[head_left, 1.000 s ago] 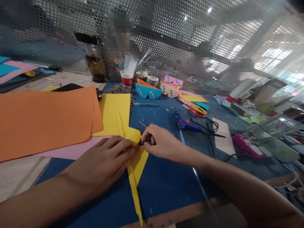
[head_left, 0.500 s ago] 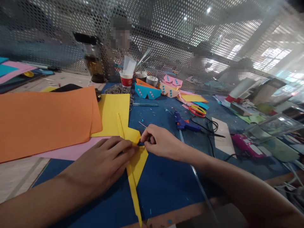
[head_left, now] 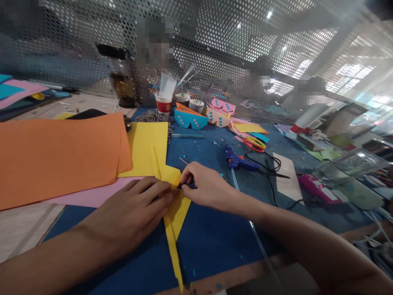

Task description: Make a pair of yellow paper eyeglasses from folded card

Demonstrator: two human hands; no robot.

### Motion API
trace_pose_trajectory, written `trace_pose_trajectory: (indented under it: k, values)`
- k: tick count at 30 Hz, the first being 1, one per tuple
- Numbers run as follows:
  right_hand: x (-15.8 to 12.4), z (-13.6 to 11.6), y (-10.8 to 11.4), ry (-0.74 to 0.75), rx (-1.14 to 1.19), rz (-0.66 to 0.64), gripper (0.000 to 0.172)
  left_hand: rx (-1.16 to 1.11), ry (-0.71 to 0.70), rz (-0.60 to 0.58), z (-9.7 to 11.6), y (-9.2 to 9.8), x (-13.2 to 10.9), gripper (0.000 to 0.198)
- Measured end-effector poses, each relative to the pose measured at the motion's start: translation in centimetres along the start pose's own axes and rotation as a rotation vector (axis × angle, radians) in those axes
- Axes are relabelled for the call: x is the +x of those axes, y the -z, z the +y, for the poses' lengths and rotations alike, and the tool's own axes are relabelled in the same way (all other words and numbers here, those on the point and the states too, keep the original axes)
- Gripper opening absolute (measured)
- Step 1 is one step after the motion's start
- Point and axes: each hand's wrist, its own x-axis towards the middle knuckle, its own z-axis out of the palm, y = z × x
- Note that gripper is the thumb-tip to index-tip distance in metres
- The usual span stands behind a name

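Observation:
My left hand [head_left: 138, 209] lies over a cut piece of yellow paper [head_left: 181, 207], its fingers stretched and pressing it to the blue table top. A long narrow yellow strip [head_left: 173, 256] runs under these fingers toward the table's front edge. At a notch in the paper's right edge, my right hand [head_left: 202, 184] is closed in a pinch, close to the left fingertips. What sits between its fingertips is hidden. A larger yellow sheet [head_left: 149, 143] lies behind, beside orange sheets [head_left: 58, 159] and a pink sheet [head_left: 98, 194].
A blue glue gun [head_left: 239, 159] with a black cord lies to the right, near scissors [head_left: 254, 144] and a magenta device [head_left: 319, 188]. Paper glasses [head_left: 190, 119], a red-and-white cup [head_left: 163, 102] and a dark-lidded jar [head_left: 121, 78] stand before a perforated metal screen [head_left: 208, 32].
My right hand has shifted slightly left along the notch, toward my left fingertips. My left hand and the yellow paper stay in place.

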Motion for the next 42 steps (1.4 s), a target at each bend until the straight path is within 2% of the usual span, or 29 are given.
trace_pose_trajectory:
  k: [6,11,18,22,27,32,38,42]
  values:
    - [0.08,0.17,0.76,-0.026,0.079,-0.046,0.022,-0.003,0.004,0.003,-0.01,0.00,-0.09,0.031]
    - [-0.04,0.01,0.80,-0.037,0.097,-0.027,0.014,-0.020,0.024,0.002,0.01,-0.21,-0.19,0.033]
    - [-0.01,0.32,1.01,0.008,0.088,-0.069,0.025,-0.029,0.004,0.018,-0.03,-0.07,-0.08,0.032]
    - [-0.08,0.20,0.80,-0.006,0.071,-0.042,0.018,-0.020,0.015,0.010,-0.03,-0.13,-0.17,0.033]
    - [-0.20,-0.15,0.60,0.022,0.015,-0.030,0.016,-0.019,0.024,-0.021,-0.01,-0.13,-0.27,0.034]
    - [0.00,-0.12,0.78,0.004,0.033,-0.063,0.017,-0.052,0.048,-0.013,-0.18,-0.26,-0.24,0.031]
    - [0.10,0.20,0.69,-0.009,0.049,-0.044,0.025,-0.140,0.090,-0.001,-0.21,-0.10,-0.14,0.027]
    - [0.05,0.56,0.71,-0.017,0.120,-0.036,0.024,-0.173,0.109,0.031,-0.23,-0.19,-0.29,0.029]
